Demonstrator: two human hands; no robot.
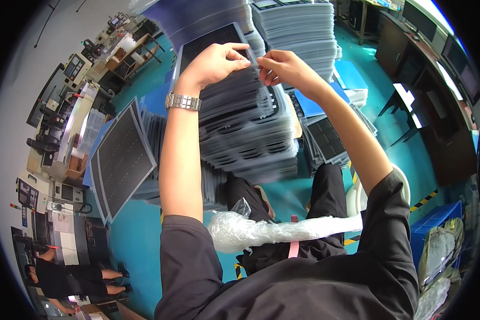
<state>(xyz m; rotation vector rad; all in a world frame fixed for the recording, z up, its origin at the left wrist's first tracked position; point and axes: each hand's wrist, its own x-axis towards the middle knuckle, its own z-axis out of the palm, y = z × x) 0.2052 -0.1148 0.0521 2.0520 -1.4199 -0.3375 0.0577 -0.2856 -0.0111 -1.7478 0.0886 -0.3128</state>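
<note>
Film sheet (257, 96), thin and clear, is pinched at its upper edge between both hands; it lies on top of a tall stack of dark panels (245, 133) directly under the grip. Left hand (213, 64) is closed, thumb and fingertips pressed onto the sheet's edge; a metal wristwatch (183, 101) sits on that wrist. Right hand (284, 66) is likewise closed on the same edge, its fingertips almost touching those of the left hand. Just beyond the grip, a single dark panel (210, 42) tops the stack, and a second tall pile of grey sheets (296, 32) stands behind and to the right of the hands. Left of the grip and lower, a large dark panel with a pale border (124, 157) leans on another pile. Below the grip, across the person's lap, lies a roll of crumpled clear plastic wrap (266, 229). Teal floor (282, 192) shows beneath. Far to the lower left, another person (64, 277) stands at machinery.
</note>
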